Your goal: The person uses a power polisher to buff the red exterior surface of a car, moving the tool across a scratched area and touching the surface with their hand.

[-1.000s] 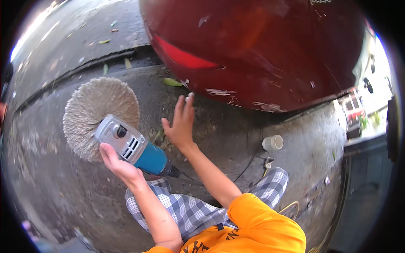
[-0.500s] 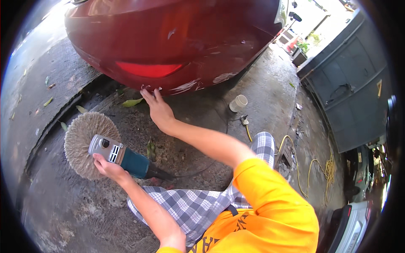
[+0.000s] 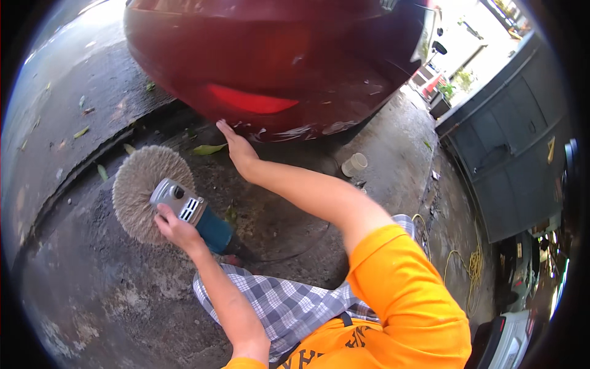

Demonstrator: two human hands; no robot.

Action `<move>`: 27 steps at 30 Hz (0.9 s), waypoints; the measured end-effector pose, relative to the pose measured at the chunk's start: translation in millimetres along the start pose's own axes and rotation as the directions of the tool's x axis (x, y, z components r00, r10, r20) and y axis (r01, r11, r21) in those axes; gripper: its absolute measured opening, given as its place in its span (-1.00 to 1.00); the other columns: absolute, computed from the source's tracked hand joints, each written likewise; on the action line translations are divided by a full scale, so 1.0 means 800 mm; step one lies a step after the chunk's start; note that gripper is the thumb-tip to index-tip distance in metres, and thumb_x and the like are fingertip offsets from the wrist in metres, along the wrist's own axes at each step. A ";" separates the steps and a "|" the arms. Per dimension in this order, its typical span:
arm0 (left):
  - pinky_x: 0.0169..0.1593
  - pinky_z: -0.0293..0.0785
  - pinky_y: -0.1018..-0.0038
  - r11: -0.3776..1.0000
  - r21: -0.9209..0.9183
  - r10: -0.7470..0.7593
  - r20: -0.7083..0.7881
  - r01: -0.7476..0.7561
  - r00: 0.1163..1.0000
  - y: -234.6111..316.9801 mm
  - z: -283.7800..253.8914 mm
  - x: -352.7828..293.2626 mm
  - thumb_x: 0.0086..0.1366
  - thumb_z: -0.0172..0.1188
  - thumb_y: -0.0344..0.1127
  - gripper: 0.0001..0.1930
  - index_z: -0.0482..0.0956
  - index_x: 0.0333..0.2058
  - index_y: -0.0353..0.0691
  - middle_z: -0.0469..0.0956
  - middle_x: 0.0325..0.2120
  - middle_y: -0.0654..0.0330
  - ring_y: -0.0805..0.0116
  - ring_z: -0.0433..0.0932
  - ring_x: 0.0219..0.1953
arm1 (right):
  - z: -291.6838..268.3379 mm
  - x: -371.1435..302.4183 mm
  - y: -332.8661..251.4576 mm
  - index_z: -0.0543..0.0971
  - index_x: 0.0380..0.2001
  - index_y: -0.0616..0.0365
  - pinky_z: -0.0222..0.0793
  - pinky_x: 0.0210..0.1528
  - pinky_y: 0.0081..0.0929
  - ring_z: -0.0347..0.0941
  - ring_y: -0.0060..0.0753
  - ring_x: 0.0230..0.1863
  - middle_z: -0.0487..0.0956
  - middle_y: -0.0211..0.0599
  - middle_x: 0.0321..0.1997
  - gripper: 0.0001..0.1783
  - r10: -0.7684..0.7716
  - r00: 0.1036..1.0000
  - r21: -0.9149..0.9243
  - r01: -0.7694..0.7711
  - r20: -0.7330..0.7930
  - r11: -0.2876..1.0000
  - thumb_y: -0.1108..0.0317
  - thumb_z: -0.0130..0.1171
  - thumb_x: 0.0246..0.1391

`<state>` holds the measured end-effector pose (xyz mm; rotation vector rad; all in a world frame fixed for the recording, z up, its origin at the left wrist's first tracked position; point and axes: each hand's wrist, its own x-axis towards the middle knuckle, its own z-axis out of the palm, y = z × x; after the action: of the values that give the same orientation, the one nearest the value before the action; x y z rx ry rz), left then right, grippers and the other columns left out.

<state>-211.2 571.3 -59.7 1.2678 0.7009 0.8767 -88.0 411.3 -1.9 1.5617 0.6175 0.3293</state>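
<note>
My left hand point(image 3: 178, 230) grips the metal head of a teal power polisher point(image 3: 213, 230) above the ground. A big round fluffy wool pad point(image 3: 135, 194) is fitted to the polisher and faces away from me. With fingers stretched out, my right hand point(image 3: 238, 151) reaches to the lower edge of a dark red car bumper point(image 3: 295, 67); its fingertips are at that edge, and I cannot tell how firmly they touch. Above them sits a red reflector point(image 3: 252, 101). Pale scrapes point(image 3: 292, 133) mark the paint to the right of the hand.
A whitish cup point(image 3: 354, 165) lies tilted on the concrete, right of my forearm. Yellow cord point(image 3: 474, 264) is bundled farther right, near a grey metal gate point(image 3: 510, 141). A dark cable trails from the polisher. Leaves point(image 3: 209, 149) are scattered about, and another vehicle point(image 3: 511, 341) shows at lower right.
The view has shifted, so the car and polisher appear farther right. My right hand has turned more edge-on, its fingers closer together at the bumper edge. The left hand keeps its hold.
</note>
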 end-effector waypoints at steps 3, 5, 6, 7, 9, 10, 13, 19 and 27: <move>-0.05 0.38 0.33 0.999 -0.052 0.016 0.050 -0.013 0.999 0.002 -0.009 0.003 0.47 -0.08 0.05 -0.47 0.47 -0.22 -0.44 0.56 -0.27 0.01 0.22 0.50 -0.23 | -0.041 -0.013 -0.003 0.32 0.31 0.11 -0.46 0.53 -0.02 -0.05 0.02 0.49 0.23 -0.11 0.42 -0.39 -0.401 0.869 0.491 0.225 0.290 0.842 0.15 -0.09 0.22; -0.06 0.38 0.33 0.997 -0.072 -0.010 0.059 0.014 0.998 -0.003 -0.006 -0.006 0.47 -0.09 0.05 -0.48 0.47 -0.22 -0.44 0.55 -0.27 0.02 0.23 0.49 -0.24 | 0.049 -0.039 -0.040 0.52 0.13 0.03 -0.44 0.51 0.10 0.14 0.07 0.40 0.40 -0.13 0.29 -0.52 0.017 0.996 0.303 0.009 -0.085 0.953 0.17 -0.04 0.17; -0.07 0.38 0.34 0.997 -0.082 -0.002 0.061 0.007 0.998 -0.004 -0.007 -0.003 0.47 -0.09 0.05 -0.48 0.47 -0.23 -0.43 0.55 -0.27 0.03 0.25 0.49 -0.25 | 0.047 -0.042 -0.038 0.55 0.10 0.02 -0.39 0.50 0.11 0.20 0.08 0.36 0.45 -0.14 0.25 -0.54 -0.023 0.996 0.313 0.049 -0.088 0.948 0.18 -0.03 0.16; -0.09 0.41 0.37 0.996 -0.070 0.050 0.020 -0.048 0.999 -0.005 -0.010 0.002 0.47 -0.08 0.03 -0.50 0.48 -0.22 -0.42 0.55 -0.27 0.04 0.27 0.50 -0.26 | 0.040 -0.043 -0.032 0.59 0.07 0.01 -0.35 0.50 0.11 0.26 0.09 0.33 0.49 -0.15 0.22 -0.55 -0.059 0.994 0.321 0.087 -0.096 0.943 0.19 -0.01 0.15; -0.10 0.43 0.37 0.991 -0.123 0.057 -0.031 -0.060 0.998 0.007 -0.024 0.009 0.47 -0.07 0.02 -0.51 0.48 -0.21 -0.42 0.55 -0.25 0.03 0.28 0.52 -0.26 | -0.017 -0.062 -0.018 0.49 0.16 0.10 -0.25 0.50 0.04 0.26 0.06 0.33 0.47 -0.15 0.24 -0.49 -0.385 0.921 0.518 0.305 0.053 0.799 0.22 -0.03 0.15; -0.11 0.45 0.38 0.980 -0.190 0.044 -0.061 -0.055 0.997 0.013 -0.030 0.007 0.47 -0.07 0.01 -0.52 0.48 -0.20 -0.42 0.55 -0.24 0.03 0.28 0.53 -0.26 | -0.029 -0.068 -0.021 0.42 0.23 0.17 -0.24 0.51 0.00 0.23 0.03 0.35 0.44 -0.14 0.27 -0.44 -0.409 0.913 0.599 0.329 -0.004 0.730 0.23 -0.05 0.16; -0.11 0.47 0.38 0.985 -0.174 -0.003 -0.092 -0.013 0.996 0.021 -0.033 -0.010 0.47 -0.06 0.00 -0.52 0.48 -0.16 -0.42 0.55 -0.22 0.02 0.28 0.55 -0.23 | 0.053 -0.019 -0.082 0.41 0.20 0.33 -0.21 0.49 0.03 0.24 -0.09 0.35 0.44 -0.14 0.25 -0.44 0.305 0.835 0.316 -0.168 -0.457 0.934 0.28 -0.07 0.17; -0.09 0.46 0.37 0.977 -0.137 0.130 -0.234 -0.165 0.964 0.040 -0.055 -0.019 0.48 -0.08 0.00 -0.52 0.46 -0.13 -0.43 0.55 -0.21 0.01 0.27 0.54 -0.21 | -0.011 0.014 -0.018 0.74 -0.50 -0.04 -0.33 0.40 0.36 0.66 -0.18 -0.21 0.71 -0.32 -0.42 -0.76 -0.110 0.925 0.767 0.365 -0.365 0.527 0.25 0.09 0.01; 0.10 0.48 0.21 0.882 -0.449 -0.112 0.087 0.140 0.990 0.117 -0.075 -0.106 0.44 -0.09 0.12 -0.40 0.40 0.13 -0.34 0.50 0.06 0.04 0.12 0.54 0.03 | 0.008 -0.034 -0.055 0.72 -0.32 0.08 0.32 0.25 -0.29 0.60 0.06 -0.13 0.69 -0.10 -0.26 -0.69 -0.009 0.929 0.926 0.369 -0.371 -0.085 0.21 0.04 0.03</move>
<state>-320.4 534.5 19.5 0.8135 0.4857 0.8321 -114.5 390.0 -41.1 2.8896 1.5368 -0.3551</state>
